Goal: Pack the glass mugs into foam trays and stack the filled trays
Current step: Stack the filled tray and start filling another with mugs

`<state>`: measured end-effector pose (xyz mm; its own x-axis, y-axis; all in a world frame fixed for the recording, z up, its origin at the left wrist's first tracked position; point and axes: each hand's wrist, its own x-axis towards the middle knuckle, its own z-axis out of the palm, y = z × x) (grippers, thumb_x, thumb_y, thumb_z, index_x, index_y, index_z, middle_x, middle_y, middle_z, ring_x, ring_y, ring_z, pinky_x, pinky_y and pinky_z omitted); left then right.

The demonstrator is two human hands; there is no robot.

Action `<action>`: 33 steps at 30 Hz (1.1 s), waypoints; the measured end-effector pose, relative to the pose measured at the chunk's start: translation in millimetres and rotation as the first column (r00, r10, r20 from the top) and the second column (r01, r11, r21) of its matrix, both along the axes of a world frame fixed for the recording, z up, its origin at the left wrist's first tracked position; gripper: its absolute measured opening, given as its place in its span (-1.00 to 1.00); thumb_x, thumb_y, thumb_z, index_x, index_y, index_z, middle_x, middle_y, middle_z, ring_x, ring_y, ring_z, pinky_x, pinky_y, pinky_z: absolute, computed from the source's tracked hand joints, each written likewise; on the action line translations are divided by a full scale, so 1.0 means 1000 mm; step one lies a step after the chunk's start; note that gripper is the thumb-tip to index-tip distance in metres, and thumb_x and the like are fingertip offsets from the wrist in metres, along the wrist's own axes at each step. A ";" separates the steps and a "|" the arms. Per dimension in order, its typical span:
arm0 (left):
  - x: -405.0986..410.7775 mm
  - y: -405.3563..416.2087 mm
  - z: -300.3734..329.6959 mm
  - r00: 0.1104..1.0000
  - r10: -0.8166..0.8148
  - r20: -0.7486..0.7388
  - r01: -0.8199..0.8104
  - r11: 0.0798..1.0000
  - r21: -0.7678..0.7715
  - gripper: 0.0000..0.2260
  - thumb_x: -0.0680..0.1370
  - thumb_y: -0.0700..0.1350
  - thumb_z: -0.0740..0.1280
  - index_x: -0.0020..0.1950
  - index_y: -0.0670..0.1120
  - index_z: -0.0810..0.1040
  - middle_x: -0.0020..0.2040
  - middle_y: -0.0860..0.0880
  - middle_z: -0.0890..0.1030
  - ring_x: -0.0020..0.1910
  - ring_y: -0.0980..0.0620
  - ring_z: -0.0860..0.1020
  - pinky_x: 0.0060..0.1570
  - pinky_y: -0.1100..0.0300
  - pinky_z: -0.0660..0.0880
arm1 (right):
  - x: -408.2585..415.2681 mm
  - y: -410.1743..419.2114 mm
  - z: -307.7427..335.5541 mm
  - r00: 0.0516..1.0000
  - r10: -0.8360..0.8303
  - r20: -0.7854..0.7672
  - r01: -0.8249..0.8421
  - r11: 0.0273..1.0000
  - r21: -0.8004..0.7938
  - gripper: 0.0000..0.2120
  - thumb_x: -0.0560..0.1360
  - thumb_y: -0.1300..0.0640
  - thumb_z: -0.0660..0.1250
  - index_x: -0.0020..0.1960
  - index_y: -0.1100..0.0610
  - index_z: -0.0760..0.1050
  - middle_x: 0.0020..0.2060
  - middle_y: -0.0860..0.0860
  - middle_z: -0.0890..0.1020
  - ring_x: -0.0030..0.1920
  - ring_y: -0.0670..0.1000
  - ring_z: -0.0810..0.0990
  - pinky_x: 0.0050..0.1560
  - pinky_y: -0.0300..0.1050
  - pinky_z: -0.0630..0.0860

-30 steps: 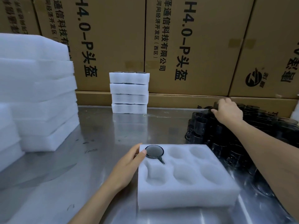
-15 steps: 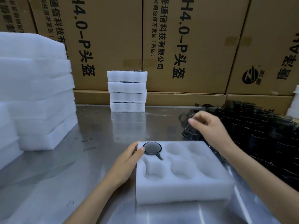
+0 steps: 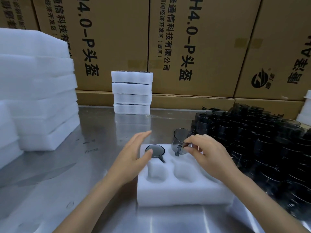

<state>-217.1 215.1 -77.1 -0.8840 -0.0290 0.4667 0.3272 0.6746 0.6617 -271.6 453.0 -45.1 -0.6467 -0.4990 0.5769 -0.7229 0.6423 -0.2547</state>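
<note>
A white foam tray (image 3: 181,190) with several round pockets lies on the steel table in front of me. One dark glass mug (image 3: 155,151) sits in its far-left pocket, handle pointing toward me. My left hand (image 3: 133,157) lies flat at the tray's left edge, fingers straight, thumb touching that mug's rim. My right hand (image 3: 207,153) pinches a second smoky glass mug (image 3: 180,142) by its rim and handle, tilted, just over the far-middle pocket. A big heap of dark glass mugs (image 3: 262,148) fills the table's right side.
A stack of filled foam trays (image 3: 132,92) stands at the back centre against cardboard boxes (image 3: 193,47). Tall piles of empty foam trays (image 3: 38,91) occupy the left. Bare steel tabletop (image 3: 67,174) lies between them and the tray.
My right hand has carried a mug from the heap leftward and down to the tray's far-middle pocket. My left hand stayed at the tray's left edge, fingers now stretched out.
</note>
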 end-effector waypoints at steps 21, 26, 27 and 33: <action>-0.021 0.054 0.018 0.987 -0.121 0.107 0.146 0.949 -0.280 -0.54 0.61 0.00 0.20 0.48 0.13 0.14 0.39 0.16 0.24 0.14 0.05 0.47 0.19 0.07 0.42 | 0.000 0.004 -0.008 0.983 0.023 0.180 -0.015 0.999 -0.051 -0.64 0.44 -0.22 0.21 0.22 -0.29 0.34 0.07 -0.37 0.41 0.06 -0.26 0.46 0.05 -0.13 0.48; -0.022 0.054 0.017 0.987 -0.109 0.118 0.130 0.974 -0.188 -0.51 0.60 0.01 0.23 0.39 0.22 0.01 0.37 0.09 0.33 0.29 0.04 0.40 0.23 0.12 0.38 | -0.001 0.004 -0.009 0.980 0.023 0.197 -0.016 0.999 -0.037 -0.59 0.44 -0.11 0.33 0.28 -0.19 0.37 0.10 -0.30 0.47 0.04 -0.25 0.49 0.08 -0.12 0.47; -0.023 0.054 0.016 0.987 -0.102 0.124 0.125 0.974 -0.191 -0.51 0.59 0.01 0.23 0.37 0.25 -0.01 0.37 0.08 0.34 0.29 0.03 0.40 0.22 0.12 0.38 | -0.002 0.004 -0.009 0.979 0.019 0.203 -0.011 0.999 -0.042 -0.61 0.44 -0.08 0.35 0.25 -0.17 0.40 0.08 -0.27 0.49 0.03 -0.24 0.49 0.09 -0.11 0.47; -0.023 0.053 0.018 0.984 -0.070 0.163 0.110 0.962 -0.251 -0.43 0.59 0.05 0.23 0.51 0.10 0.01 0.46 0.07 0.28 0.37 0.06 0.32 0.29 0.15 0.32 | 0.000 0.005 -0.009 0.976 -0.020 0.216 0.013 0.999 0.032 -0.57 0.43 -0.21 0.32 0.26 -0.21 0.35 0.08 -0.31 0.46 0.04 -0.27 0.47 0.07 -0.13 0.47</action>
